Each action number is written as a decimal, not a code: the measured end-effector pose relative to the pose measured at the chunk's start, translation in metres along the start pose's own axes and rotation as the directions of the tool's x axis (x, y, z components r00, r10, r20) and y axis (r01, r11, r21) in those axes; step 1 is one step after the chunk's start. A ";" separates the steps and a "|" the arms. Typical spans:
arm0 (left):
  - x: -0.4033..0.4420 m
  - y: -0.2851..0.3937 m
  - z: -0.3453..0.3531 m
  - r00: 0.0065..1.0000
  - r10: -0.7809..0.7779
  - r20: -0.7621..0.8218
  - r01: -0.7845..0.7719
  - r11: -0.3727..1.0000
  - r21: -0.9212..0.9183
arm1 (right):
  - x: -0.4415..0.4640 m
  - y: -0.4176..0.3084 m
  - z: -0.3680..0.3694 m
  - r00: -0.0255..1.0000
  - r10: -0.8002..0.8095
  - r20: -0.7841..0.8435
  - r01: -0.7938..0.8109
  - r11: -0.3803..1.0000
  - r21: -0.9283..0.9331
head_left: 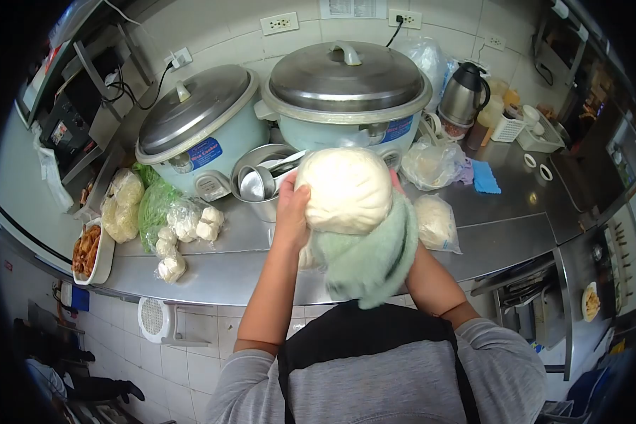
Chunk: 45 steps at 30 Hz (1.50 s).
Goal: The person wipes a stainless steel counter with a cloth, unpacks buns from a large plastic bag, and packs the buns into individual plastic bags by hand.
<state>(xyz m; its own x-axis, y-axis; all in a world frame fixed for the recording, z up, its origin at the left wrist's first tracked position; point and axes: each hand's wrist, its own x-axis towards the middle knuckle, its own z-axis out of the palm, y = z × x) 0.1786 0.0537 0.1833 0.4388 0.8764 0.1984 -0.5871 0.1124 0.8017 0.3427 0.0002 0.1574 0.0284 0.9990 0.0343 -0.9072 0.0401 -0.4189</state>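
A large, pale, round ball, pleated like dough (pixel 344 187), is held up between my two hands above the counter's front edge. My left hand (pixel 294 206) is closed against its left side, thumb toward me. On the opposite side my right hand (pixel 396 182) grips it, mostly hidden behind the ball and a green cloth (pixel 374 254). The cloth hangs from the right side of the ball toward my apron. Behind my left hand is a metal pot (pixel 265 205) with metal scoops or ladles in it. A bag of white food (pixel 437 222) lies to the right.
Two large rice cookers, left (pixel 198 120) and right (pixel 346 78), stand at the back. Bagged greens (pixel 160 212), small wrapped white bundles (pixel 184 219) and a tray of brown food (pixel 102 261) are left. A thermos (pixel 464 95) stands right; a stool (pixel 153 319) is below.
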 end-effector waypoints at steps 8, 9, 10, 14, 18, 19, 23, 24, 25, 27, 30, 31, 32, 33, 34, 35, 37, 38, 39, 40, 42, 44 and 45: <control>0.005 -0.006 -0.002 0.989 -0.065 0.133 0.057 0.997 0.058 | -0.012 0.029 0.042 0.972 -0.219 0.089 0.210 0.623 -0.754; 0.005 -0.004 -0.006 0.962 -0.213 0.173 0.235 0.964 -0.122 | -0.019 0.036 0.055 0.848 -0.390 0.358 0.448 0.168 -0.878; 0.002 -0.002 -0.003 0.970 -0.193 0.148 0.213 0.967 -0.137 | -0.019 0.039 0.057 0.685 -0.386 0.618 0.609 -0.163 -0.776; -0.004 0.000 0.003 0.994 -0.004 0.110 0.042 0.934 -0.355 | -0.003 0.011 0.074 0.603 -0.085 0.793 0.551 -0.674 -0.491; -0.002 0.009 -0.004 0.964 -0.036 0.262 0.133 0.922 -0.364 | 0.023 0.002 0.063 0.885 -0.384 0.263 0.417 0.402 -0.816; -0.002 0.012 -0.002 0.956 -0.021 0.292 0.126 0.931 -0.343 | 0.021 0.000 0.059 0.983 -0.180 -0.016 0.129 0.762 -0.635; 0.006 0.010 -0.009 0.976 0.036 0.213 0.020 0.966 -0.257 | 0.011 0.030 0.041 0.982 0.097 -0.162 -0.098 0.995 0.006; 0.015 0.004 -0.016 0.981 0.090 0.171 -0.084 0.996 -0.043 | 0.028 0.032 -0.006 0.991 0.119 -0.063 -0.123 0.991 -0.057; 0.025 0.001 -0.021 0.979 0.147 0.138 -0.171 0.969 0.178 | 0.027 0.026 -0.008 0.990 0.124 -0.065 -0.127 0.990 -0.054; 0.023 0.033 -0.012 0.992 -0.041 0.117 -0.010 0.913 0.408 | 0.022 0.015 0.005 0.988 0.001 -0.155 -0.025 0.987 -0.157; 0.020 0.021 -0.008 0.970 -0.088 0.228 0.023 0.962 0.272 | 0.006 0.004 0.039 0.932 -0.300 -0.201 0.191 0.882 -0.431; 0.021 0.010 -0.010 0.987 -0.010 0.159 -0.047 0.935 0.352 | 0.003 0.004 0.041 0.844 -0.528 -0.092 0.352 0.675 -0.648; 0.023 0.003 -0.013 0.992 0.080 0.099 -0.115 0.893 0.435 | -0.003 0.002 0.044 0.837 -0.545 -0.052 0.344 0.596 -0.726; 0.023 0.001 -0.019 0.991 0.085 0.103 -0.122 0.892 0.436 | -0.008 -0.003 0.050 0.835 -0.548 -0.045 0.350 0.593 -0.725; 0.020 0.003 -0.022 0.992 -0.041 0.121 0.008 0.965 0.262 | -0.015 -0.011 0.060 0.844 -0.515 0.149 0.418 0.459 -0.784; 0.014 0.006 -0.021 0.972 -0.171 0.160 0.160 0.984 0.084 | -0.022 -0.018 0.068 0.834 -0.447 0.324 0.488 0.320 -0.812; 0.006 0.005 -0.019 0.954 -0.218 0.206 0.211 0.976 0.055 | -0.019 -0.037 0.072 0.876 -0.334 0.348 0.468 0.408 -0.784; 0.005 0.001 -0.021 0.940 -0.240 0.244 0.223 0.970 0.095 | -0.013 -0.045 0.070 0.944 -0.127 0.304 0.310 0.658 -0.687; 0.004 0.000 -0.023 0.924 -0.260 0.282 0.230 0.964 0.135 | -0.007 -0.051 0.069 0.948 0.091 0.305 0.096 0.832 -0.547; 0.003 0.002 -0.016 0.916 -0.285 0.281 0.278 0.958 0.065 | 0.004 -0.052 0.054 0.938 0.127 0.322 0.034 0.893 -0.449; -0.003 0.006 0.001 0.955 -0.225 0.193 0.220 0.974 0.046 | 0.010 -0.033 0.045 0.944 0.134 0.302 -0.066 0.972 -0.227; -0.004 0.002 0.002 0.984 -0.151 0.098 0.149 0.989 0.026 | 0.009 -0.013 0.033 0.974 0.144 0.177 -0.155 0.987 0.051; -0.001 -0.004 -0.004 0.989 -0.115 0.091 0.113 0.993 0.021 | 0.009 -0.010 0.030 0.972 0.149 0.182 -0.159 0.986 0.043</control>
<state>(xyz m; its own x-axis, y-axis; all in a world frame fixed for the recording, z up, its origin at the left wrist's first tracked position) 0.1780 0.0540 0.1779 0.5634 0.8114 0.1555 -0.5189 0.2011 0.8309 0.3393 0.0081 0.1887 -0.1837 0.9735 0.1362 -0.9175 -0.1201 -0.3793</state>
